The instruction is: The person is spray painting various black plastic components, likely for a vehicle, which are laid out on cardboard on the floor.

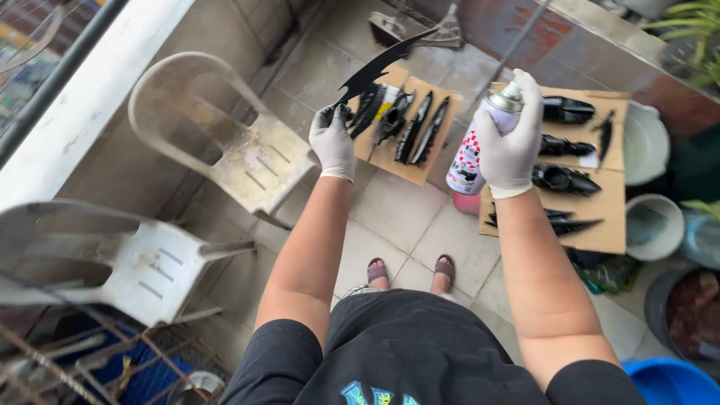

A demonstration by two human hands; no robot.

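My left hand [333,139], in a white glove stained black at the fingertips, holds up a long, pointed black plastic panel [375,69] by its lower end. My right hand [512,142], also gloved, grips a spray paint can [472,150] upright, with a finger on its nozzle, a short way right of the panel. Below on the tiled floor lies a cardboard sheet [390,157] with several glossy black parts, and a second cardboard sheet [607,202] holds more black parts.
Two dirty white plastic chairs [225,142] [135,262] stand at the left by a wall ledge. Buckets and pots [654,225] crowd the right edge, with a blue tub [671,382] at the bottom right. My sandalled feet [411,271] stand on the tiles.
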